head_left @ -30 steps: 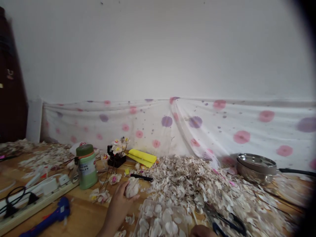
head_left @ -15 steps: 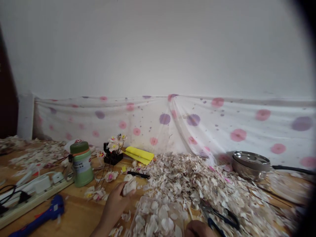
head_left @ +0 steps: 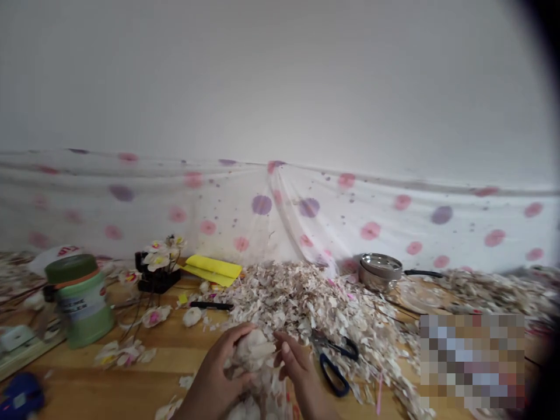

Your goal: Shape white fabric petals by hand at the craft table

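On the green jar (head_left: pixel 83 303) at the left a white label carries dark print, too blurred here to make out a word, and red marks on the white packet (head_left: pixel 55 255) behind it are just as unreadable, with nothing else lettered in sight.

Single head-worn view, looking forward and slightly down across the wooden tabletop (head_left: pixel 144 364) toward the white wall (head_left: pixel 280 81) behind. Hands sit close at bottom edge; far clutter near the dotted cloth (head_left: pixel 271 216). Right edge vignetted dark.
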Demonstrator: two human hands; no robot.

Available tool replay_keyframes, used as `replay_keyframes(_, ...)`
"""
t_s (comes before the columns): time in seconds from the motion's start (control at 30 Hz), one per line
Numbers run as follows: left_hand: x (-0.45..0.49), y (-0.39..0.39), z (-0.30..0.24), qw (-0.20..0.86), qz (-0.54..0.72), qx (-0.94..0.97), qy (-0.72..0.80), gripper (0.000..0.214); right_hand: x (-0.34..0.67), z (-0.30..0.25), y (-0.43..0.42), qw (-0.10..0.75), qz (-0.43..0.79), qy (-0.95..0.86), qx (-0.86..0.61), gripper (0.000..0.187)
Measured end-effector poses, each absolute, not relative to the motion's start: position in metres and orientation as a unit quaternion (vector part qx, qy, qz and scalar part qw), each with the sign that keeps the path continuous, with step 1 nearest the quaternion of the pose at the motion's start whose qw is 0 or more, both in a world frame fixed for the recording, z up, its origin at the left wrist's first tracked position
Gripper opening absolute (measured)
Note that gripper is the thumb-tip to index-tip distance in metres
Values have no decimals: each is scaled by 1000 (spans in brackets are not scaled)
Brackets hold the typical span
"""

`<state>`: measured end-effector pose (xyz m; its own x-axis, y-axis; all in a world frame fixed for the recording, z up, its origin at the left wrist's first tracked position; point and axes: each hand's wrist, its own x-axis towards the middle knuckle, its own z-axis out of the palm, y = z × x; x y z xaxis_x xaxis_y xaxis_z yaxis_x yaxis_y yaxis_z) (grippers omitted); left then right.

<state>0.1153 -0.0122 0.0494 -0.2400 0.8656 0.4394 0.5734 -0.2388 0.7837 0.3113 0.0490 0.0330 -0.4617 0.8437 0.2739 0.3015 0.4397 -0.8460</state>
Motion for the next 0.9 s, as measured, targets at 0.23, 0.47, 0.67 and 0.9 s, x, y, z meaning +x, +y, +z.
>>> replay_keyframes(0.23, 124, 0, 26, 11, 497, 654, 570, 55, 293, 11, 47, 513, 273, -763, -283, 33)
replay_keyframes(0.47, 124, -7, 17, -140, 461, 702, 525, 69, 294, -22, 48, 584, 206, -753, -223, 15)
replay_keyframes(0.67, 125, -14, 10, -138, 416, 719, 540, 67, 299, -22, 37, 583, 233, -753, -200, 16)
replay_keyframes(0.9, 129, -20, 8, -41, 432, 729, 530, 59, 301, -5, 36, 564, 421, -667, -246, 37)
